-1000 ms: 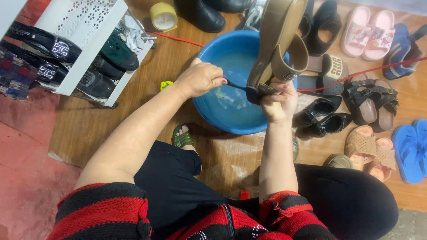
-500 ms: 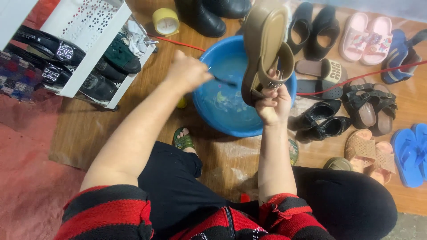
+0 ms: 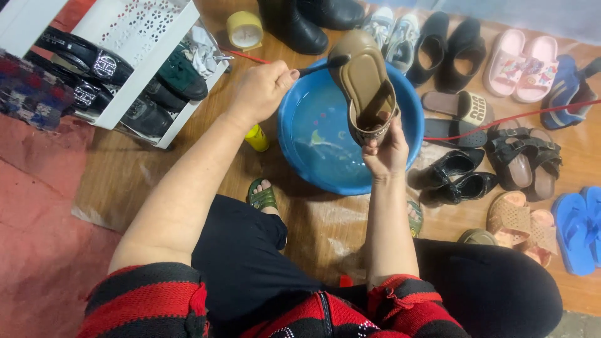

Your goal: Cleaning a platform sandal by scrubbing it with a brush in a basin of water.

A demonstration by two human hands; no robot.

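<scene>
My right hand (image 3: 386, 153) grips the toe end of a tan slide sandal (image 3: 365, 81) and holds it tilted over a blue basin (image 3: 299, 163) of water. My left hand (image 3: 263, 91) is closed around the dark handle of a brush (image 3: 319, 66), whose tip touches the sandal's heel end. The basin sits on the wooden floor between my knees. My foot in a green sandal (image 3: 261, 195) shows just below the basin.
A white shoe rack (image 3: 134, 59) with dark shoes stands at the left. Black boots (image 3: 294, 25), pink slides (image 3: 523, 59), brown and black sandals (image 3: 523, 156) and blue slippers (image 3: 579, 228) line the far and right side. A yellow tape roll (image 3: 245, 29) and a yellow bottle (image 3: 257, 138) lie near the basin.
My left hand lifted out of the basin area and moved up to the sandal's heel with the brush. The sandal stays held over the water.
</scene>
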